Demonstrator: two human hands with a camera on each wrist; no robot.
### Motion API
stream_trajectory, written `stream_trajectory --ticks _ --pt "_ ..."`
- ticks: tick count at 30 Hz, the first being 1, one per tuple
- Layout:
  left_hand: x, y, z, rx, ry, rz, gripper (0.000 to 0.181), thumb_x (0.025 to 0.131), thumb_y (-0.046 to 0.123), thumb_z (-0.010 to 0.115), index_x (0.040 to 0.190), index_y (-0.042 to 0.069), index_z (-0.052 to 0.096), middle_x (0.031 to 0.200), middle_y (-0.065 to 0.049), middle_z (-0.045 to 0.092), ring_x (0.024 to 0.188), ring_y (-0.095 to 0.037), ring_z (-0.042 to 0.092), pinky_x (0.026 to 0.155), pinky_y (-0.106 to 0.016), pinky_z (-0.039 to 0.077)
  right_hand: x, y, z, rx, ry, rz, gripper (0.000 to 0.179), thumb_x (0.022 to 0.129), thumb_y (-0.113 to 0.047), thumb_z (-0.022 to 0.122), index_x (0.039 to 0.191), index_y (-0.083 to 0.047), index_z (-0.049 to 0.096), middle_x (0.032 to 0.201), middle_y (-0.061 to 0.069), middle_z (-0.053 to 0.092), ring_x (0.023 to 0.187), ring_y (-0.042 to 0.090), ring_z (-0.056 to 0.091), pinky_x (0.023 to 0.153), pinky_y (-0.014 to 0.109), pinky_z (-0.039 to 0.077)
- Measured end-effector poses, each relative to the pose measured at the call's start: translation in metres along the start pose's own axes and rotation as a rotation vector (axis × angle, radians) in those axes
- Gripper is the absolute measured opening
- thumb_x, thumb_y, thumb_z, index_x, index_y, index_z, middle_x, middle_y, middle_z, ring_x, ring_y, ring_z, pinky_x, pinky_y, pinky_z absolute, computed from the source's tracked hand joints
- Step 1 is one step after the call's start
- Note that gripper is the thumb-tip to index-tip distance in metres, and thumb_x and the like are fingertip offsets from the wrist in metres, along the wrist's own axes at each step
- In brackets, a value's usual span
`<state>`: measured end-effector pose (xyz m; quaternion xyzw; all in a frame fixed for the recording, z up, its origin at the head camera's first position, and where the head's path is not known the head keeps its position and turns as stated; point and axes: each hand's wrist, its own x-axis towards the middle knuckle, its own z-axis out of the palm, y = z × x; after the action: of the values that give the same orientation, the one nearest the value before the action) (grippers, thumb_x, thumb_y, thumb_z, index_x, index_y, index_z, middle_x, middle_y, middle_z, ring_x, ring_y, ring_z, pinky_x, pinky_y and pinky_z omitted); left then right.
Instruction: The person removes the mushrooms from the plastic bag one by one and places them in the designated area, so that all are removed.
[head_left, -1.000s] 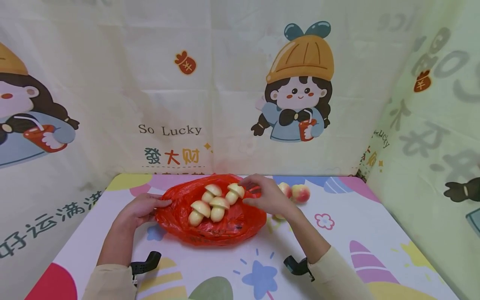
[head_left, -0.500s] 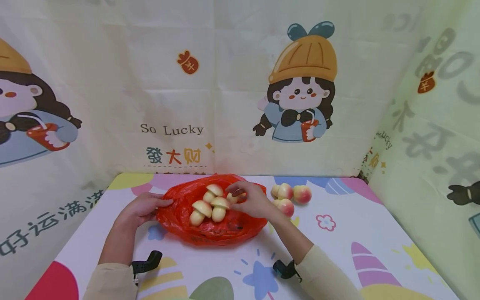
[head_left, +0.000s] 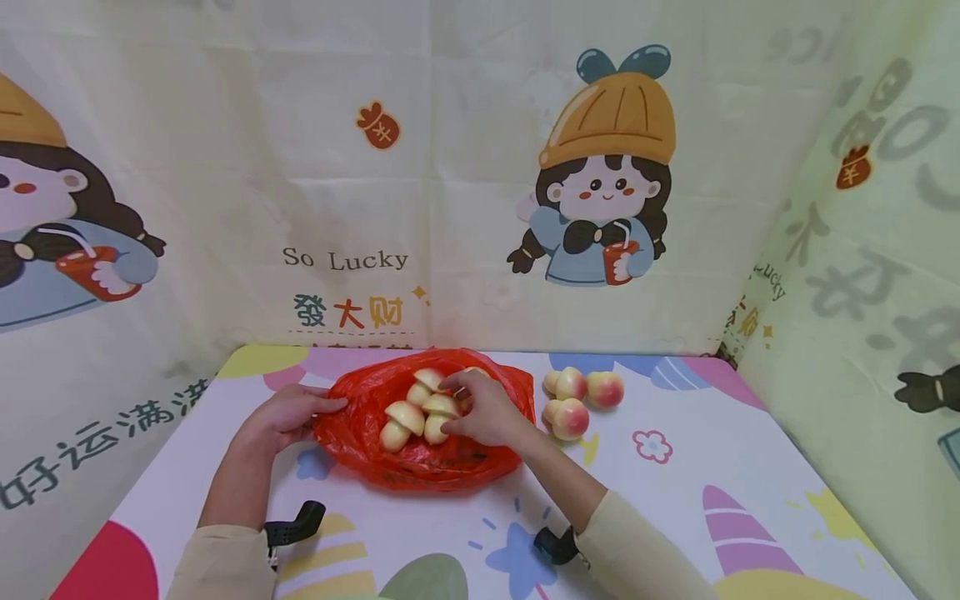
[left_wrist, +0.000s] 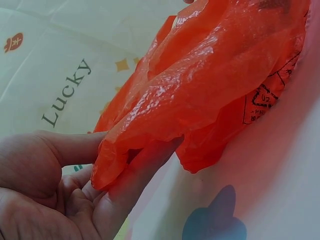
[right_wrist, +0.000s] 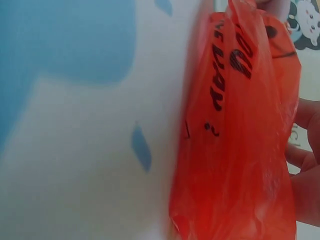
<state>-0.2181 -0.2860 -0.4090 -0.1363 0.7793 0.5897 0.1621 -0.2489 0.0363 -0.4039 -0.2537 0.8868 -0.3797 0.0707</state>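
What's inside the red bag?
Mushrooms! Three show clearly inside the red bag. A bit of another mushroom peeks out behind the right hand, which hides the rest. I can't see what's underneath them.

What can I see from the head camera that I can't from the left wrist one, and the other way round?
Only head: a clear look at the pale mushroom-shaped pieces in the bag, and the three pink-tinged pieces right of it.

Only left wrist: the boxed black mark on the bag's outside, readable as "02", and a finger beneath its edge.

Both: the left hand holding the red bag, and "Lucky" on the backdrop.
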Motion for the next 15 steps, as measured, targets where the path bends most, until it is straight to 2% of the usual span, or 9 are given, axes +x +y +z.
stream_trajectory --ticks 6,11,15 --pt "-0.001 0.001 0.001 0.0 -0.003 0.002 0.059 0.102 0.024 0.067 0.148 -0.009 0.05 0.104 -0.009 0.075 0.084 -0.022 0.073 0.079 -0.034 0.064 0.001 -0.002 0.01 -0.036 0.008 0.007 0.059 0.082 -0.017 0.089 0.135 -0.014 0.064 0.124 0.002 0.062 0.115 0.02 0.056 0.095 0.037 0.059" --pt "-0.001 0.002 0.0 -0.001 -0.003 0.003 0.059 0.102 0.023 0.066 0.148 -0.009 0.05 0.103 -0.009 0.075 0.082 -0.022 0.073 0.077 -0.033 0.064 0.003 -0.005 0.017 -0.077 0.014 0.023 0.061 0.08 -0.018 0.091 0.134 -0.017 0.063 0.128 0.004 0.058 0.118 0.021 0.054 0.098 0.039 0.059" --pt "-0.002 0.002 0.0 -0.002 -0.009 0.008 0.059 0.102 0.024 0.066 0.149 -0.009 0.049 0.103 -0.008 0.076 0.081 -0.022 0.072 0.077 -0.033 0.064 0.004 -0.007 0.02 -0.101 0.013 0.03 0.062 0.079 -0.016 0.091 0.133 -0.019 0.062 0.129 0.005 0.055 0.117 0.021 0.054 0.095 0.038 0.06"
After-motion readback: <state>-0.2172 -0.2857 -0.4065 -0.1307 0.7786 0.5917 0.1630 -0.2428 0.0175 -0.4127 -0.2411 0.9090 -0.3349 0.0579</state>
